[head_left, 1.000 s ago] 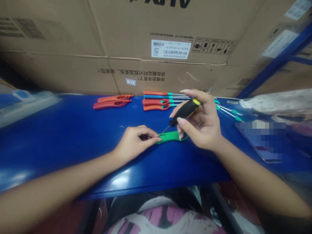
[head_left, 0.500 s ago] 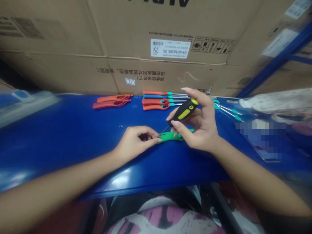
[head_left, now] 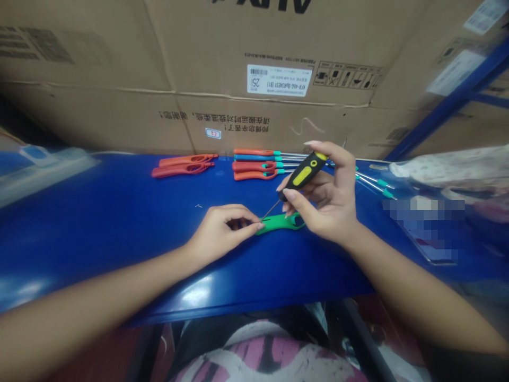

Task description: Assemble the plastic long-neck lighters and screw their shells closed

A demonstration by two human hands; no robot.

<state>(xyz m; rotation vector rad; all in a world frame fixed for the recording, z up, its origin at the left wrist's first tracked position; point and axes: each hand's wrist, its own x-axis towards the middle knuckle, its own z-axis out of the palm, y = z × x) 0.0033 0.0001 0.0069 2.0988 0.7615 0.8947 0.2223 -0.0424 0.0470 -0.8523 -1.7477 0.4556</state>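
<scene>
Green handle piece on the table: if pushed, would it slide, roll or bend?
The green handle piece lies flat, so it would probably slide, not roll; the glossy blue table looks slick. It looks like moulded plastic, likely stiff and light. The left hand pinches its end, so it may shift easily.

A blue table (head_left: pixel 119 223) runs along stacked cardboard boxes (head_left: pixel 199 69), one bearing a white label (head_left: pixel 279 80). Two orange handles (head_left: pixel 183 164) lie at the far edge. Just right of them lies a row of orange and blue tools (head_left: pixel 258 163). A blue rack post (head_left: pixel 449 101) slants at right.
</scene>
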